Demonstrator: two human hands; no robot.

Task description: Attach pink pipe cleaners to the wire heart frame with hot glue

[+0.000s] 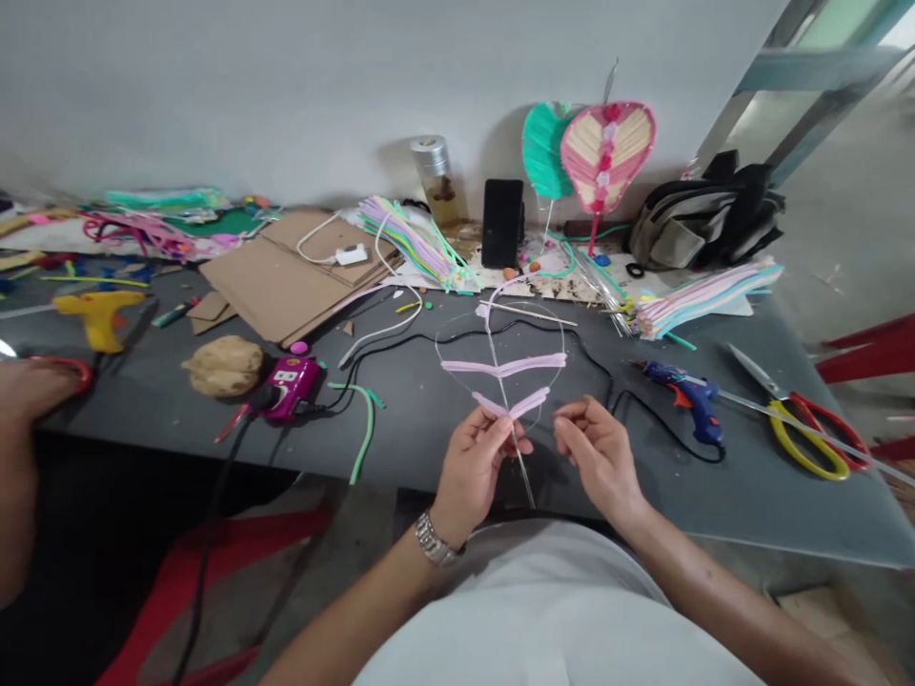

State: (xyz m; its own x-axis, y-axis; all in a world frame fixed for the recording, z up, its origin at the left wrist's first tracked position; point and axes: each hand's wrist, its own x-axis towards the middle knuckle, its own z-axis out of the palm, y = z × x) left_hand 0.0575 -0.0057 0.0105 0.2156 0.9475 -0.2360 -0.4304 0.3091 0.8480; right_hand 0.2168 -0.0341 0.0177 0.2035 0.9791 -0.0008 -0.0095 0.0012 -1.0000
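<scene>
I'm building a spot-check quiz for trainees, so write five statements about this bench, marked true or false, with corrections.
1. The left hand holds the wire frame. True.
2. The right hand grips the scissors. False: the scissors lie on the table, apart from the right hand.
3. Two bent lilac strips lie across the wire frame. True.
4. The watch is on the right arm. False: the watch is on the left arm.
5. A blue glue gun lies right of the right hand. True.

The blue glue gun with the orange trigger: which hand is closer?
The right hand: it's left of the glue gun, not touching; the left hand is farther left, pinching a lilac V-shaped strip.
</scene>
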